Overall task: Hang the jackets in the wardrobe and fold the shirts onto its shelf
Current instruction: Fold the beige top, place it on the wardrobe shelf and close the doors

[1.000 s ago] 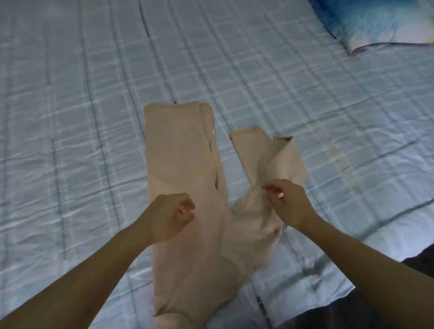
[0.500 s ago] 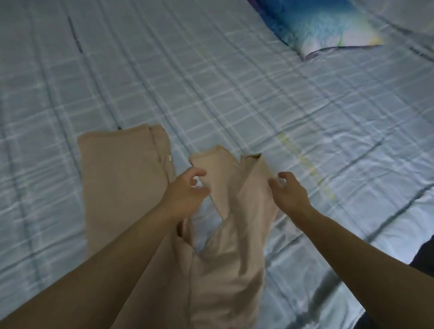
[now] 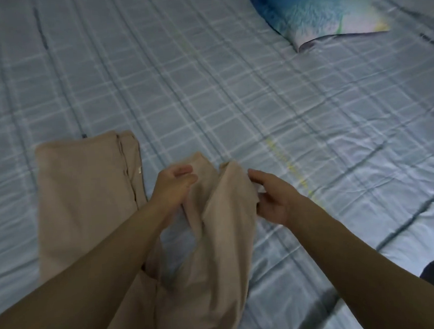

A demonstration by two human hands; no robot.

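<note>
The beige shirt [image 3: 86, 197] lies on the bed [image 3: 232, 99], its body spread flat at the left. A second ago the left hand [image 3: 173, 190] was held as a fist above the cloth; it has since been moved to the sleeve [image 3: 221, 215], whose left edge is now gripped in curled fingers. The sleeve has been raised off the bed, and its right edge is pinched by the right hand [image 3: 274, 201]. The fold is judged barely begun. A pillow [image 3: 323, 13] lies at the far right. No wardrobe, shelf or container is in view.

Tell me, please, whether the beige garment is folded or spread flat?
Half spread: the garment lies flat on the bed at left; the left hand and right hand hold its right part bunched.
</note>
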